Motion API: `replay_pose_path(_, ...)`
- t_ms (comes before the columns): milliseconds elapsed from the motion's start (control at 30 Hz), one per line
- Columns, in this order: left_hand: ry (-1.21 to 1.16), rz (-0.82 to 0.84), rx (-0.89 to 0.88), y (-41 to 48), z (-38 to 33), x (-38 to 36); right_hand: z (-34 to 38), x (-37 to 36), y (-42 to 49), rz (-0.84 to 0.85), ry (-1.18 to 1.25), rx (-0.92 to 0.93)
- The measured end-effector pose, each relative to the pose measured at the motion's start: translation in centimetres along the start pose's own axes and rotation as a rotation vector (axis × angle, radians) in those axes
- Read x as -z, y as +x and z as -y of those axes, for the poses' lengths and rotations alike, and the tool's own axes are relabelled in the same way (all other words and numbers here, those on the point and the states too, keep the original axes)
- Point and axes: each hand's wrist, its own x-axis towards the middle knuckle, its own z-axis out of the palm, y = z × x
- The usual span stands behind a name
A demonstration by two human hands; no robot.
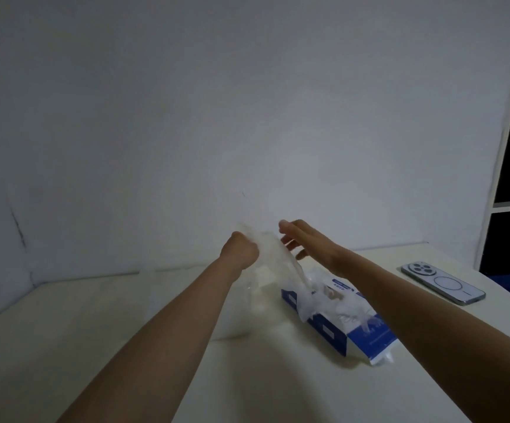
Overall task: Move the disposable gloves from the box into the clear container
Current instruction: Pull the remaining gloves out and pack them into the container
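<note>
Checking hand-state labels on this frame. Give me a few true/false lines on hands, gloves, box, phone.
1. The left hand grips a glove. True.
2. The right hand is a closed fist. False: its fingers are straight.
3. The phone lies left of the box. False: it lies to the right of it.
4. More gloves stick out of the box top. True.
</note>
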Motion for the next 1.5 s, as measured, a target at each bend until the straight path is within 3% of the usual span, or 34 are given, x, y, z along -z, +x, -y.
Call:
replay_pose_path(133, 0.139, 0.028, -0.039, -0.5, 0.0, 2.7, 2.8, -3.0, 0.6, 0.167, 0.007, 0.001)
replay_pose_path(267, 0.188, -0.080, -0.053, -0.5, 1.1, 5.8, 2.9, -5.3, 2.7, 0.142, -0.113, -0.029)
replay_pose_path(333, 0.201, -0.138, -0.062, -0.1, 1.9, 7.3, 3.2, -5.9, 3.4, 0.087, 0.006, -0.019)
replay_pose_path(433, 0.186, -0.116, -0.047, 0.5, 3.1, 10.0, 4.3, -6.7, 4.6, 0.047, 0.169, -0.123)
replay_pose_path(633, 0.117, -0.050, 0.074, 0.8, 5.4, 13.2, 5.2, -8.0, 6.5, 0.198, 0.019, -0.362)
replay_pose_path(733, 0.192, 0.029, 0.109, 0.7, 5.9, 14.2, 5.1, -8.3, 8.6, 0.030, -0.159, -0.199)
replay_pose_path(800, 0.248, 0.055, 0.145, 1.1, 6.2, 14.6, 5.1, -8.6, 9.8, -0.210, -0.301, 0.049)
replay_pose_path(867, 0.318, 0.068, 0.182, 1.3, 6.2, 14.5, 5.7, -9.3, 10.1, -0.367, -0.277, 0.336)
replay_pose_path(900, 0.330, 0.079, 0.203, 1.6, 6.2, 14.5, 6.2, -9.7, 10.1, -0.339, -0.250, 0.431)
replay_pose_path(967, 0.306, 0.106, 0.256, 1.8, 6.2, 14.2, 6.7, -11.0, 10.0, -0.109, -0.279, 0.463)
replay_pose_path(1067, 0.296, 0.121, 0.312, 1.8, 6.1, 13.8, 6.0, -13.1, 10.3, 0.301, -0.494, 0.242)
replay_pose_path(1267, 0.388, 0.048, 0.330, 2.5, 6.8, 13.5, 3.2, -15.4, 10.3, 0.731, -0.761, -0.281)
replay_pose_path(1333, 0.688, -0.022, 0.198, 3.0, 7.0, 13.3, 3.1, -15.5, 10.1, 0.789, -0.754, -0.299)
replay_pose_path(1400, 0.915, -0.216, -0.077, 3.2, 6.9, 13.0, 3.0, -15.4, 10.3, 0.796, -0.740, -0.284)
replay_pose_path(1467, 0.861, -0.341, -0.276, 3.1, 6.2, 12.5, 2.8, -15.4, 10.6, 0.782, -0.697, -0.307)
replay_pose_path(1500, 0.824, -0.320, -0.284, 3.2, 5.9, 12.2, 2.6, -15.4, 10.8, 0.779, -0.677, -0.325)
